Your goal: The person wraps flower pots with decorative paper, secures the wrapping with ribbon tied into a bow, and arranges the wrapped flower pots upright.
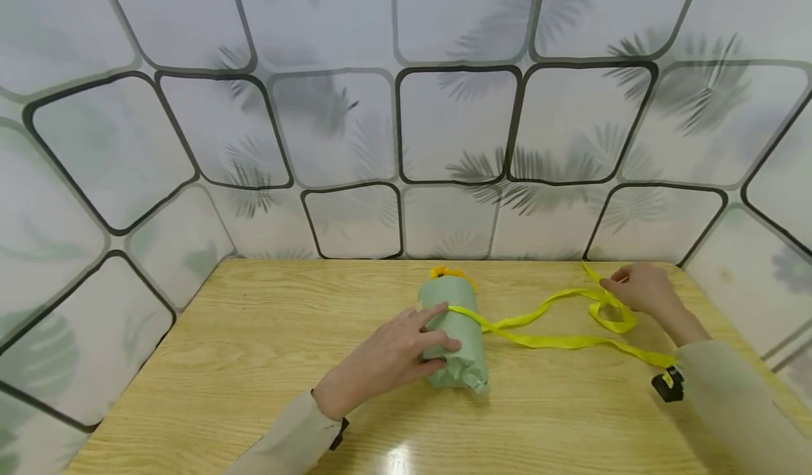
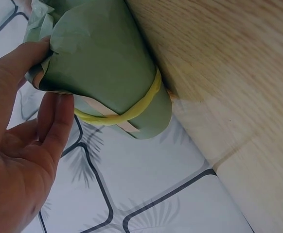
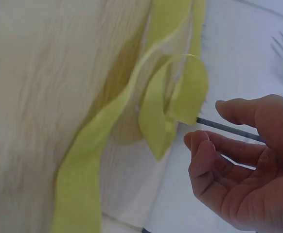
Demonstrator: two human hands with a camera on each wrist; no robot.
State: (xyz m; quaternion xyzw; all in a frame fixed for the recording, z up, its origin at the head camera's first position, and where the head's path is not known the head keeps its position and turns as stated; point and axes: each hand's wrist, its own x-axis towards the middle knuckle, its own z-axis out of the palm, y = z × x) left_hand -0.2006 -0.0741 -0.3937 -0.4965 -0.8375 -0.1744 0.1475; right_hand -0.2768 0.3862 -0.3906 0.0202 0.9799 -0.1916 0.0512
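Note:
A bouquet wrapped in pale green paper [image 1: 452, 293] lies on the table, orange-yellow flowers [image 1: 440, 271] peeking out at its far end. My left hand [image 1: 393, 348] holds its left side; in the left wrist view the thumb and fingers are at the edge of the paper [image 2: 102, 53]. A yellow ribbon [image 1: 558, 342] runs around the wrapping, and its two lengths stretch to the right. Beside the looped ribbon end [image 3: 192, 92] is my right hand [image 3: 248, 170], thumb and fingers apart with no ribbon visible between them. Most of the flowers are hidden by the paper.
The wooden table [image 1: 285, 320] meets a patterned fabric backdrop [image 1: 342, 130] at its far edge and sides. A small black device [image 1: 667, 385] sits at the right wrist, close to one length of ribbon.

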